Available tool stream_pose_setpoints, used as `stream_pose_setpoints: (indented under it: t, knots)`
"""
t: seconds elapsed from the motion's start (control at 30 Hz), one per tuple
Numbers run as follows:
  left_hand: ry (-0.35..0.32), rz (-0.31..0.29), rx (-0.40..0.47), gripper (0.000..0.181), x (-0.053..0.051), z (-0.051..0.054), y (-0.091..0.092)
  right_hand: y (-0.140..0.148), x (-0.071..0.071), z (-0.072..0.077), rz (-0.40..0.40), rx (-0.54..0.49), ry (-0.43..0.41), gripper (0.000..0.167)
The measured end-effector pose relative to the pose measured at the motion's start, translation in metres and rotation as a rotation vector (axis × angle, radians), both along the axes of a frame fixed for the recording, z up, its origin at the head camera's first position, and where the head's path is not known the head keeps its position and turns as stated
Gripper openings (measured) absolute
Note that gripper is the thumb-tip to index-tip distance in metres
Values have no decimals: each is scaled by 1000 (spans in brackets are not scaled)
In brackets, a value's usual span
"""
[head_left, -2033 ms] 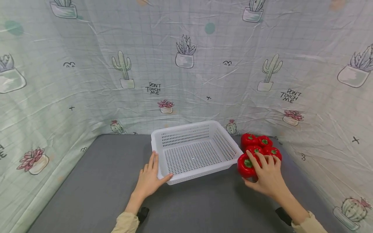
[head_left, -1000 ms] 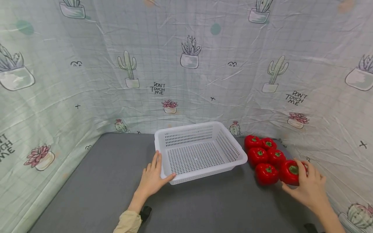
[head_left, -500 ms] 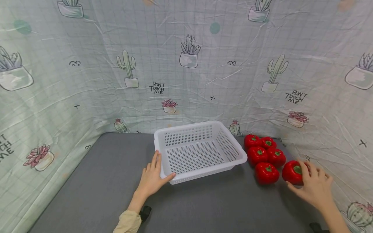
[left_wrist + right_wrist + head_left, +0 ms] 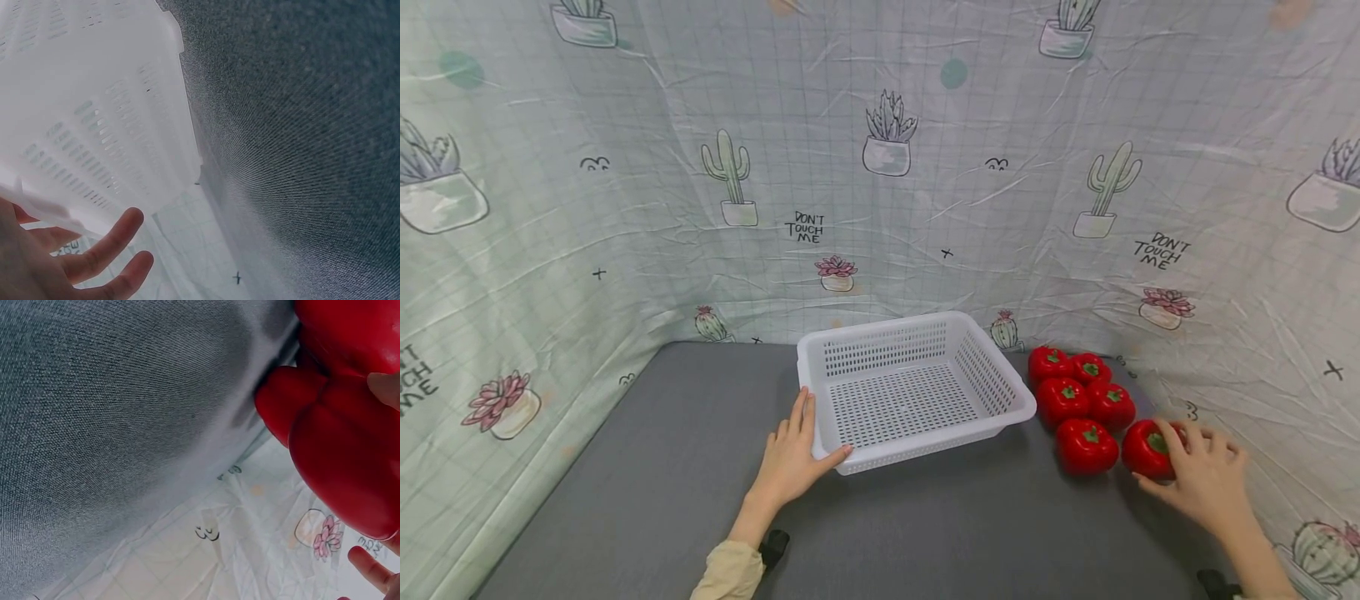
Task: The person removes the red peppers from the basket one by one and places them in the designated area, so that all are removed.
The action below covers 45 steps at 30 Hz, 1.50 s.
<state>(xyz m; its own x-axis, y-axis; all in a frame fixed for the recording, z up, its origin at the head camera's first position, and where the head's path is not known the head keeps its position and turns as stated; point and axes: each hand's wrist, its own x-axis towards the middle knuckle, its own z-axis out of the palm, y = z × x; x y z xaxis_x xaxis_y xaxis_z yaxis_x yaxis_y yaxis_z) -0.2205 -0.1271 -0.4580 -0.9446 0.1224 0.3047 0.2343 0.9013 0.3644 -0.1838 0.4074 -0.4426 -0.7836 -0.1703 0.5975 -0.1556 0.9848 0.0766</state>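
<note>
At the table's right, my right hand (image 4: 1210,483) grips a glossy red bell pepper (image 4: 1141,450) with a green stem, thumb on the near side and fingers over the far right side. In the right wrist view the thumb (image 4: 385,390) presses the side of this pepper (image 4: 350,456); its underside and part of the fingers are out of view. My left hand (image 4: 788,462) rests on the near left corner of a white perforated plastic basket (image 4: 1018,400), fingers along the left rim, thumb on the front rim. In the left wrist view the fingers (image 4: 103,253) are spread beside the basket's outer wall (image 4: 81,81).
Several more red bell peppers (image 4: 1086,447) stand grouped between the basket and the right hand. The dark grey table (image 4: 925,533) ends at a pale cactus-print cloth (image 4: 925,208) behind and on both sides.
My right hand has moved rightward from the front of the group with a pepper, then shifted slightly back left in the last half second. The left hand stays at the basket's corner.
</note>
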Motion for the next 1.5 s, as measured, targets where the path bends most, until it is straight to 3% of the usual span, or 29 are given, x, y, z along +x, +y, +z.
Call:
stream_pose_setpoints:
  t: [0.83,1.17,1.5]
  knots:
    - [-3,3,2,101,-1,1,1,7,-15,-16,-30,61,-144,84]
    - [0,5,3,101,0,0,1,9,-18,-24,-9,53,-216,85]
    - [-7,6,4,101,0,0,1,8,-23,-26,24,45,-232,85]
